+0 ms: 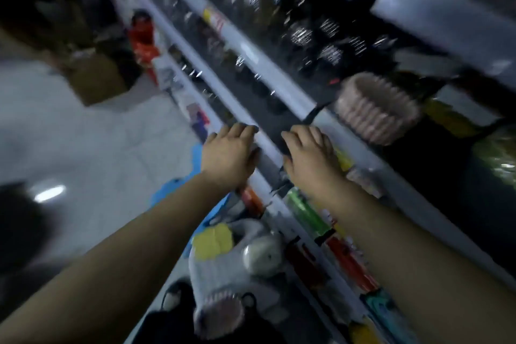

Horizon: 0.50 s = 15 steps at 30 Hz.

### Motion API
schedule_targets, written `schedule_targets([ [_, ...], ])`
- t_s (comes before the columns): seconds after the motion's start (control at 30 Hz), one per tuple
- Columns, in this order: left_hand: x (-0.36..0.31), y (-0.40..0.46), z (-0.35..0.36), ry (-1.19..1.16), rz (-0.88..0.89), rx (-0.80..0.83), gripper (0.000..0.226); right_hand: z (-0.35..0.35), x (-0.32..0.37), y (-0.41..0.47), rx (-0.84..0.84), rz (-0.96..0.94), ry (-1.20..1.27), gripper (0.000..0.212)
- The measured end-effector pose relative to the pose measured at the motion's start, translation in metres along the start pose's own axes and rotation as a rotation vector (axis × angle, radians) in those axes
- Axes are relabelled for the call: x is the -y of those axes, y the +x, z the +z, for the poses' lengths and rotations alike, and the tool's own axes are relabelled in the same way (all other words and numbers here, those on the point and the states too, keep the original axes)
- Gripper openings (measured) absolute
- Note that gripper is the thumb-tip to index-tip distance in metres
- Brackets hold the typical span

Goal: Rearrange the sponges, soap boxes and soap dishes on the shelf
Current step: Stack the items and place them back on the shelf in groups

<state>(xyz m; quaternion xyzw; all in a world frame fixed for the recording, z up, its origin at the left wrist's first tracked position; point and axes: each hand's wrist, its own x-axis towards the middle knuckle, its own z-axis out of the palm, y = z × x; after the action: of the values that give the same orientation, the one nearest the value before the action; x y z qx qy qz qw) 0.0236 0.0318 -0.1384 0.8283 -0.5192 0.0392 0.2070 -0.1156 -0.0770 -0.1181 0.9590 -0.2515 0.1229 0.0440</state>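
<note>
Grey shelf [282, 86], several tiers; pink ribbed basket [375, 109] on it; blurred packets below.

Pink ribbed soap dish [377, 109] (blurred) sits on shelf [282, 84].

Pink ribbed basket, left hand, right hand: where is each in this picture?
pink ribbed basket [375, 112]: head view, on its ribbed front wall.
left hand [227, 156]: head view, on the back of the hand.
right hand [310, 156]: head view, on the back of the hand.
</note>
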Motion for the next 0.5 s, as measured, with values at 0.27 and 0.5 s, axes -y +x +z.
schedule_targets([
  [0.27, 0.069, -0.202, 0.085, -0.006, -0.567, 0.45, 0.044, 0.125, 0.104, -0.094, 0.591, -0.265, 0.149, 0.033],
  [0.5, 0.078, -0.331, 0.19, -0.042, -0.743, 0.937, 0.059, 0.237, 0.133, -0.202, 1.071, -0.27, 0.136, 0.041],
])
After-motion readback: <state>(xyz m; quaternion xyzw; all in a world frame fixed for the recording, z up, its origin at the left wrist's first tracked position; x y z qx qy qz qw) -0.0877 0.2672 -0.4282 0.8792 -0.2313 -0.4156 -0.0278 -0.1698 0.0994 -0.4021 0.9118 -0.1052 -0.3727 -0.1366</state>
